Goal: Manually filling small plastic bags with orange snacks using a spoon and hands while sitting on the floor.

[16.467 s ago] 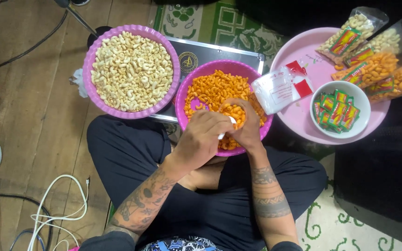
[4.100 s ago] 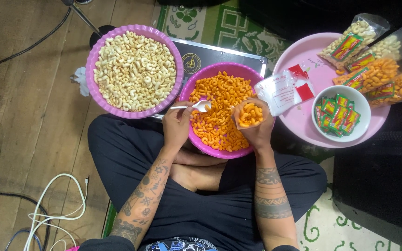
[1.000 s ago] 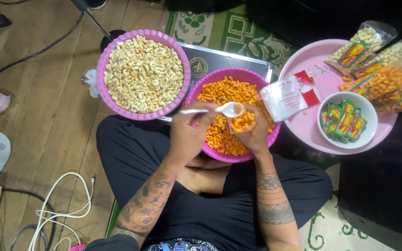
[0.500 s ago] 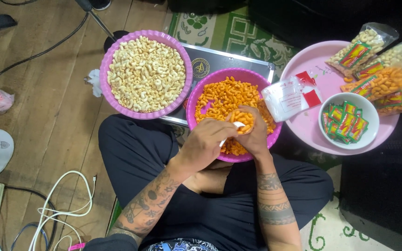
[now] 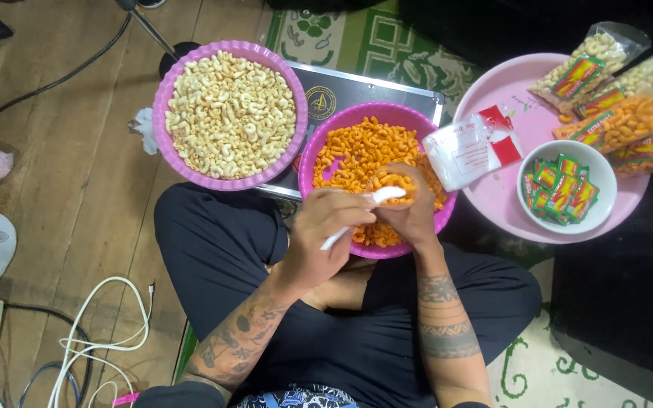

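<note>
Small bag point(image 5: 393, 183) of orange snacks mostly hidden inside right hand point(image 5: 411, 211). White spoon point(image 5: 364, 215) shaft covered by left hand point(image 5: 325, 234). Filled packets point(image 5: 629, 125) cut off at right edge.

Two purple bowls point(image 5: 230, 113) point(image 5: 319, 151), one pink tray point(image 5: 493, 98), one white bowl point(image 5: 602, 170), one spoon point(image 5: 364, 215).

Single head cam, looking straight down over the seated person's lap, close range. Hands point(image 5: 372, 219) sit frame centre, orange bowl point(image 5: 319, 143) just above them, pale-snack bowl point(image 5: 162, 98) upper left, pink tray point(image 5: 493, 211) upper right. Wooden floor point(image 5: 62, 151) fills the left side, rug point(image 5: 349, 45) top centre. No second view, so no overlap.
</note>
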